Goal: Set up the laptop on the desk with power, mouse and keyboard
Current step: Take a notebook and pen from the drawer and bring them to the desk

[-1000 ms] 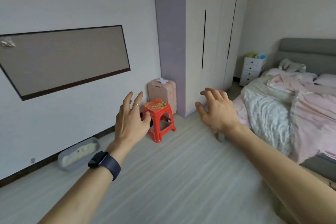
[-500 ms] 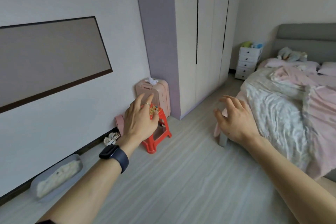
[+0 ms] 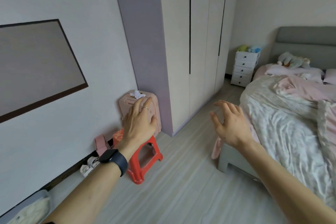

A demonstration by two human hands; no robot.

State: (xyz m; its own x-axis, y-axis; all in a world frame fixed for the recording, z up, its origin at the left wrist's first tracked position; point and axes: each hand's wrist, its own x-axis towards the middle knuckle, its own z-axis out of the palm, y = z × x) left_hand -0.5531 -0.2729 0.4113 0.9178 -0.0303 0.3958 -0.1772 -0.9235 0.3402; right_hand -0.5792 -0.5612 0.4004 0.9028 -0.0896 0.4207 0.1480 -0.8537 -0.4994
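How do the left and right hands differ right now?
The left hand wears a ring, with a dark watch on its wrist; the right hand and its wrist are bare. The left hand's fingers reach out nearly straight in front of the pink suitcase; the right hand's fingers curl, beside the bed. Both are open and empty.

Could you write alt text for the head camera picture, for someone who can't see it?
Two bare, empty hands, left hand and right hand, reach forward over a pale bedroom floor. Below the left hand a red plastic stool stands before a pink suitcase by the white wardrobe. An unmade bed lies to the right; no laptop or desk is visible.
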